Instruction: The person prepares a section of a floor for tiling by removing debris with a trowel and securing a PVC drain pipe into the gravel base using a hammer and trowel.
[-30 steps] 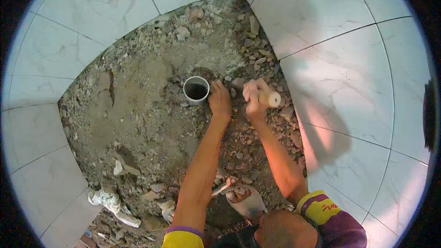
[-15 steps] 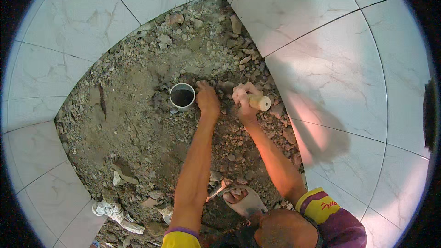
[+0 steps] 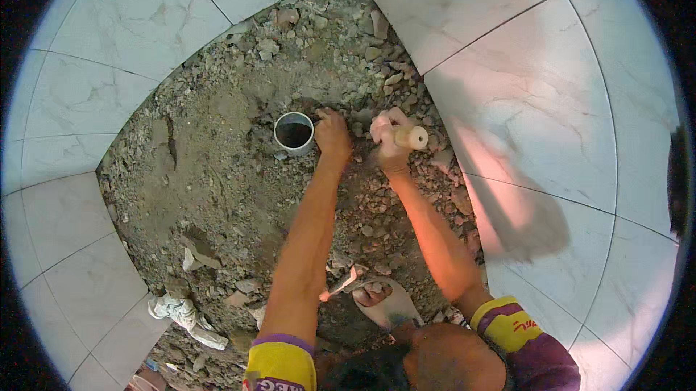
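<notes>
A round grey-white pipe (image 3: 295, 133) stands upright in the broken soil, its open mouth facing up and dark inside. Close against its right side, my left hand (image 3: 333, 134) reaches down with curled fingers. The fingertips are lost in the dirt, so what they grip cannot be made out. My right hand (image 3: 390, 130) is closed round a tool with a pale, thick handle (image 3: 411, 137), whose butt end points toward me. The tool's working end is hidden beneath the hand. Loose stones (image 3: 395, 76) lie around both hands.
Pale marbled tiles (image 3: 529, 94) border the patch of dirt and rubble (image 3: 225, 137). A crumpled white cloth or bag (image 3: 185, 318) lies at the lower left. My sandalled foot (image 3: 380, 300) rests in the rubble beside a thin orange-and-white piece (image 3: 341, 284). A shadow falls across the right tiles.
The whole view has shifted slightly, so the pipe and both hands appear higher. The pale handle has tilted a little in my right hand. My left hand stays beside the pipe.
</notes>
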The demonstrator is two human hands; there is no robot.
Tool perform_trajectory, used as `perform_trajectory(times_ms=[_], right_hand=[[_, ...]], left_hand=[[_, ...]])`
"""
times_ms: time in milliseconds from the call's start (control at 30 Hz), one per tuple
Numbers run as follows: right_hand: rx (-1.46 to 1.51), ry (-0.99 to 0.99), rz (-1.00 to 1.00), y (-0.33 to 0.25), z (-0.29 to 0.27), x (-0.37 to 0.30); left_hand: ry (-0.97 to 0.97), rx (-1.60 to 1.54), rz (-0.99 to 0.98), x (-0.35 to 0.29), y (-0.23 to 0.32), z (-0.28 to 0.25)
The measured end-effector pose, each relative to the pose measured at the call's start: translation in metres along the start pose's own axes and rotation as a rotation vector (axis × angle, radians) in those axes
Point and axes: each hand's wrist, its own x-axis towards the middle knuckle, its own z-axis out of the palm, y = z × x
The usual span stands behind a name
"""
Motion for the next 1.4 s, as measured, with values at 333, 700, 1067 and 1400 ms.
perform_trajectory(times_ms=[333,700,1067,1400], right_hand=[[-0.099,0.008,-0.037,0.007,0.013,-0.002],[-0.138,-0.075,-0.094,-0.036,-0.01,-0.02],[0.088,-0.047,0.026,0.016,0.056,0.04],[0.269,-0.558,-0.113,-0.048,0.02,-0.008]], left_hand=[[0.031,0.034,0.033,-0.013,-0.013,-0.029],[0.243,-0.114,0.614,-0.226,-0.087,-0.112],[0.062,0.262,0.047,-0.432,-0.364,-0.081],[0.199,-0.859,0.237,-0.224,-0.13,-0.06]])
